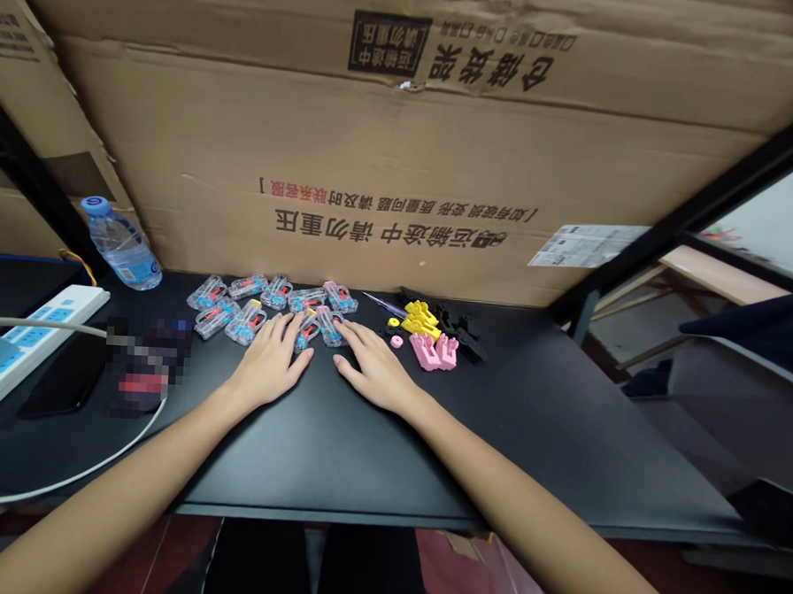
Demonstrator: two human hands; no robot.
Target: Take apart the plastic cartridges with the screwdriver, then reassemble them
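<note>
Both of my hands rest palm down on the black desk (536,428), fingers spread and holding nothing. My left hand (268,363) has its fingertips against the edge of a group of several transparent plastic parts with blue and red insides (226,321). My right hand (374,368) lies just below a similar transparent part (329,327), and its fingertips appear to touch it. To the right of that hand are pink plastic pieces (429,353), yellow plastic pieces (420,320), black plastic pieces (458,329) and a slim screwdriver (383,303).
A large cardboard sheet (311,151) stands along the desk's far side. At the left are a water bottle (121,244), a white power strip (28,350) with a cable, a dark phone (66,377) and a pixelated object (146,364).
</note>
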